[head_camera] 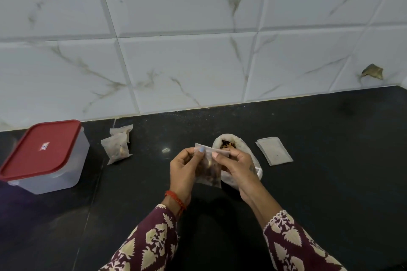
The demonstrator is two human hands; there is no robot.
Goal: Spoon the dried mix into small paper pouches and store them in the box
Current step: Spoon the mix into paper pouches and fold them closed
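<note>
A small translucent paper pouch (209, 174) with dark dried mix inside hangs above the black counter (308, 160). My left hand (185, 171) pinches its top left edge and my right hand (237, 167) pinches its top right edge. Behind my right hand stands an open white bag of dried mix (229, 142), partly hidden. Two filled pouches (117, 147) lie to the left. Flat unfilled pouches (274, 153) lie to the right. The clear plastic box with a red lid (41, 156) stands shut at the far left. No spoon shows.
A white marble-patterned tiled wall (198, 50) rises behind the counter. A chipped hole in the tile (372, 71) sits at the far right. A seam in the counter (97, 178) runs near the box.
</note>
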